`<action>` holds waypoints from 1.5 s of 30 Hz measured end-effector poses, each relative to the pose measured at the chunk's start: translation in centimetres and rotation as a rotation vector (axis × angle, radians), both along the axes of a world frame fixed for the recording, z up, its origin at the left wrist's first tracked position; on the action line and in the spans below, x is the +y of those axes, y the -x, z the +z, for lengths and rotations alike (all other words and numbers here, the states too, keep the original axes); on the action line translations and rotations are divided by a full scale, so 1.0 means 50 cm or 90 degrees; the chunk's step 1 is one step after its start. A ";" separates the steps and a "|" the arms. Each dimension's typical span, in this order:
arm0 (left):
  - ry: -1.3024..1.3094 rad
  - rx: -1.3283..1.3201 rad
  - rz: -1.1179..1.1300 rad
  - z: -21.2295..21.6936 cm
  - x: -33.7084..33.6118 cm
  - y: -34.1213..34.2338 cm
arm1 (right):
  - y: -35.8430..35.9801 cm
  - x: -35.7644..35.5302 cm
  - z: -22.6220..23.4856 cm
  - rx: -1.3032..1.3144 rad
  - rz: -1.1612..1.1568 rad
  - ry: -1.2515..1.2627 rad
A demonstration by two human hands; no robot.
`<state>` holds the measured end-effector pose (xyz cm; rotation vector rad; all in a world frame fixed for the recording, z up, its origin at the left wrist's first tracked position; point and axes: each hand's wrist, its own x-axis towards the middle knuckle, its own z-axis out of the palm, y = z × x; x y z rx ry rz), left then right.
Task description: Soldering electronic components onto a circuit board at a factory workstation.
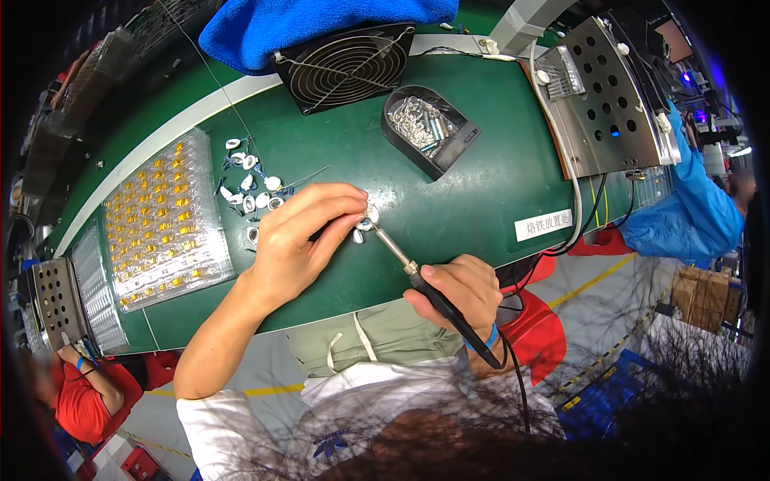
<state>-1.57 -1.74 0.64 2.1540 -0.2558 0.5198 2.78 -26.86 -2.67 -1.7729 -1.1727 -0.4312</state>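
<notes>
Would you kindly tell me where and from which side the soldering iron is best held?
Grip the soldering iron on its black handle, from the person's right, as the right hand does: the bare metal tip points up-left toward the left hand, and the cord trails behind.

Green workbench above grey floor with yellow lines.

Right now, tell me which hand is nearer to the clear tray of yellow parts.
Left. The left hand sits just right of the clear tray of yellow parts, pinching a small white part. The right hand, holding the soldering iron, is farther right.
</notes>
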 end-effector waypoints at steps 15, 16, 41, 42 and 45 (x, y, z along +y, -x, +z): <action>-0.009 0.002 0.001 -0.002 -0.001 0.000 | 0.001 0.001 -0.005 -0.007 -0.008 -0.015; -0.009 0.002 0.000 -0.002 -0.001 -0.001 | 0.000 0.001 -0.006 -0.009 -0.008 -0.014; -0.130 -0.042 0.305 0.136 0.362 -0.014 | -0.059 -0.008 -0.044 0.198 -0.150 -0.071; -0.151 0.030 0.334 0.135 0.397 -0.044 | -0.061 -0.005 -0.045 0.142 -0.154 -0.097; -0.390 0.016 0.320 0.065 0.486 -0.155 | -0.092 -0.080 -0.169 0.271 -0.120 -0.011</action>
